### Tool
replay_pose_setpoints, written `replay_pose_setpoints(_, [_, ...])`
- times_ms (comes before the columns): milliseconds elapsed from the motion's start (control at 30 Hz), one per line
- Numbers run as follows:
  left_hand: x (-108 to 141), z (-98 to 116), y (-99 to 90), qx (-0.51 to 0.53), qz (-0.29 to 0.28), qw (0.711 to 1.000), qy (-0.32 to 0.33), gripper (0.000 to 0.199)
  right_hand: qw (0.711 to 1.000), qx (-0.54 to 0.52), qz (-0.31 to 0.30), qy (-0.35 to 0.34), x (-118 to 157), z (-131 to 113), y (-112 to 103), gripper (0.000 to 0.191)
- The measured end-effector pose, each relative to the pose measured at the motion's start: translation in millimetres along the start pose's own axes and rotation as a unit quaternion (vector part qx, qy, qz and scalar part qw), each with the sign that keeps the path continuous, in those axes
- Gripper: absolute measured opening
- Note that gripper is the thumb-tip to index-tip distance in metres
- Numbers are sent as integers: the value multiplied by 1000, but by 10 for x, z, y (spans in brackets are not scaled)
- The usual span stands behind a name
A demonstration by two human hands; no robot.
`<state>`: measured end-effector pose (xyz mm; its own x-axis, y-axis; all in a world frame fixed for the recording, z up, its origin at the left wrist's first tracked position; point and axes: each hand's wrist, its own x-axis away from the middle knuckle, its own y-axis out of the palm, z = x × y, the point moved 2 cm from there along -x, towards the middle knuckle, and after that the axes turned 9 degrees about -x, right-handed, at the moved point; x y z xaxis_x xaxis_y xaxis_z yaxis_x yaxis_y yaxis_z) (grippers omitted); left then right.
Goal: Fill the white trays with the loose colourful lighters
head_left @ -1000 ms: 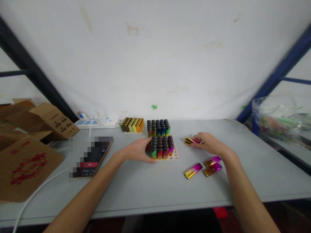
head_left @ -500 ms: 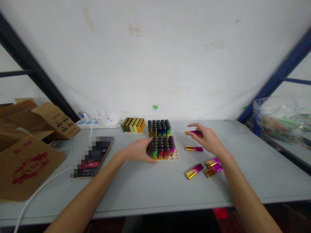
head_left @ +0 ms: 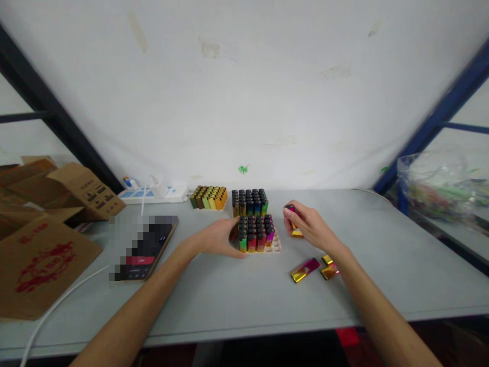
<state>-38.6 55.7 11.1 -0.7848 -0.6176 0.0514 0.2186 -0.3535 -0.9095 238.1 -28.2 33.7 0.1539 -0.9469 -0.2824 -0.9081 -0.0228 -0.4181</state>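
My left hand [head_left: 216, 237] curves around the left side of a white tray [head_left: 276, 245], its thumb at the near corner. Upright lighters [head_left: 255, 234] with black tops fill most of that tray; bare slots show at its right edge. To the right of the tray, my right hand [head_left: 311, 227] pinches a purple lighter [head_left: 291, 208], held upright above the table. Under this hand lies another gold-and-purple lighter [head_left: 297, 235], partly covered. Nearer to me, one more gold-and-purple lighter [head_left: 304, 270] lies flat, beside two others [head_left: 328, 270] partly hidden by my right wrist.
Behind the tray stands a block of dark-topped lighters [head_left: 250, 201], with a yellow-and-green set [head_left: 209, 198] to its left. A power strip [head_left: 171, 193], a phone [head_left: 153, 250] and cardboard boxes [head_left: 49, 270] occupy the left. A clear plastic bag [head_left: 439, 188] is at right.
My right hand has moved left toward the tray, and the lighter in it has turned from lying level to upright. My left hand stays at the tray.
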Motion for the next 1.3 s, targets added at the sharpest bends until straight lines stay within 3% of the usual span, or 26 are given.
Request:
replay_pose_setpoints(267, [3, 23, -13, 10, -1, 1000, 8, 72, 987, 68, 143, 1, -27, -29, 176, 54])
replay_pose_setpoints(367, [5, 24, -13, 8, 3, 1000, 6, 71, 985, 70, 158, 15, -21, -27, 198, 50])
replay_pose_setpoints(567, [11, 34, -21, 16, 8, 1000, 2, 69, 988, 62, 143, 15, -13, -71, 223, 40])
replay_pose_setpoints(900, [4, 14, -11, 10, -1, 1000, 2, 69, 990, 50, 129, 13, 5, -81, 197, 39])
replay_pose_setpoints(1133, [3, 17, -9, 5, 0, 1000, 5, 72, 981, 128, 98, -108, 13, -210, 159, 50])
replay_pose_setpoints(1300, [8, 25, -6, 20, 12, 1000, 10, 69, 993, 99, -50, -40, 70, -164, 103, 53])
